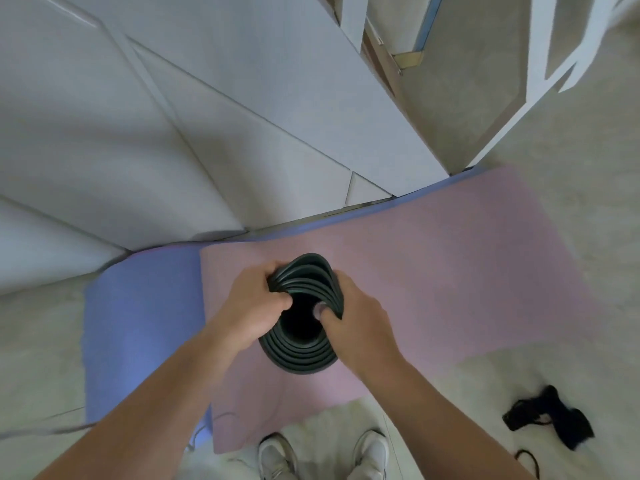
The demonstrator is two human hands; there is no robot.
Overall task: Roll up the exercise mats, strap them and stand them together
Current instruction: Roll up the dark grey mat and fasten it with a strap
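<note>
A rolled black exercise mat (299, 355) stands on end in front of me, seen from above with its spiral layers and dark hollow core. My left hand (254, 299) grips the roll's upper rim on the left. My right hand (356, 318) grips the rim on the right, with its thumb inside the core. The roll stands on a flat pink mat (450, 271), which lies over a blue mat (138, 323) spread on the floor. A black strap (550, 419) lies loose on the floor at the lower right, apart from both hands.
A white panelled wall (173, 116) runs along the far edge of the mats. A white door frame (540, 81) and an open doorway are at the upper right. My two white shoes (325, 455) stand at the pink mat's near edge. A thin cord (52, 429) lies at lower left.
</note>
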